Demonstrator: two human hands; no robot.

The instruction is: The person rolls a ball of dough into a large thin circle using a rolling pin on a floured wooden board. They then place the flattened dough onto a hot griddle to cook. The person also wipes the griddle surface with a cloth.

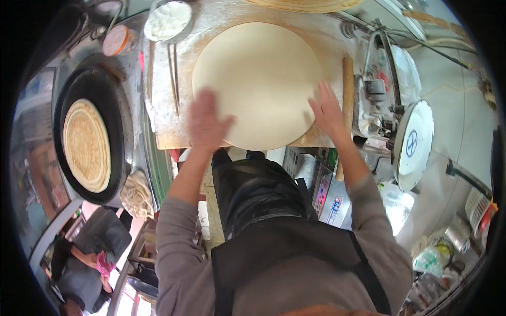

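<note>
A large round sheet of pale dough (pixel 258 79) lies flat on a floured wooden board (pixel 311 26), its near edge reaching past the board's front edge. My left hand (pixel 209 120) is at the sheet's left edge, blurred by motion, its thumb apart from the fingers and nothing held. Along the right edge, my right hand (pixel 328 111) is open, fingers stretched out and empty. Whether either palm touches the dough I cannot tell. Just right of that hand a wooden rolling pin (pixel 348 87) lies lengthwise, partly hidden by my right forearm.
Two thin sticks (pixel 174 79) rest on the board's left, below a bowl of white flour (pixel 167 21). Further left, a browned flatbread (pixel 87 145) sits in a black round pan (pixel 120 152); a crumpled cloth (pixel 137 195) is nearby. A white enamel basin (pixel 415 145) stands at right. Another person (pixel 92 263) is lower left.
</note>
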